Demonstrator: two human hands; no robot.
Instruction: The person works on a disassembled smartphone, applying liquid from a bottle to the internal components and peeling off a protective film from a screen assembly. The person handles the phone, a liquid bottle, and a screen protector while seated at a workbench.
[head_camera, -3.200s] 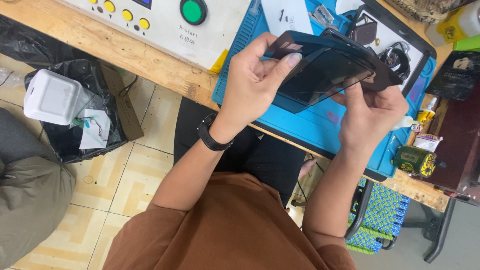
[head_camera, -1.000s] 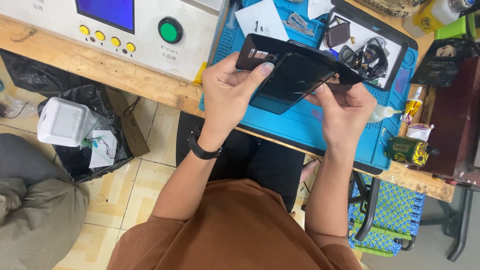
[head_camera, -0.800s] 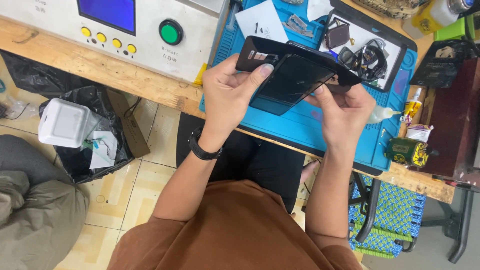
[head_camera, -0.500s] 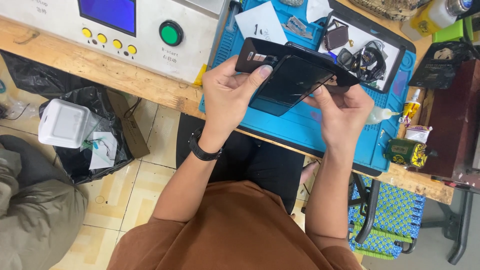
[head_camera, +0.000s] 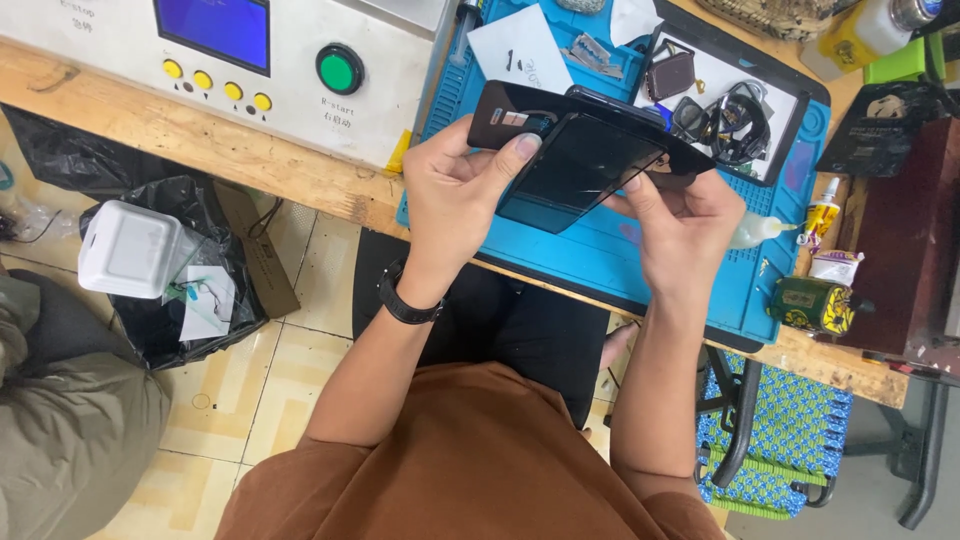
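My left hand (head_camera: 455, 195) and my right hand (head_camera: 685, 225) both hold a dark phone body (head_camera: 520, 112) with its black screen panel (head_camera: 580, 165) lifted away from it at an angle. The left thumb presses on the panel's near-left corner. The right fingers pinch the panel's right edge. I hold the phone above a blue work mat (head_camera: 640, 255) on a wooden bench (head_camera: 200, 150). A black watch sits on my left wrist.
A white machine (head_camera: 300, 40) with a blue screen, a green button and yellow buttons stands at the bench's left. A black tray (head_camera: 790, 100) holds small parts and cables. Small bottles (head_camera: 815, 210) stand at the right. A black rubbish bag (head_camera: 160, 260) lies on the floor; another person's sleeve (head_camera: 70, 420) is at lower left.
The view has shifted slightly since the oldest frame. Both hands keep holding the phone, with the panel staying lifted; little else differs over the last second.
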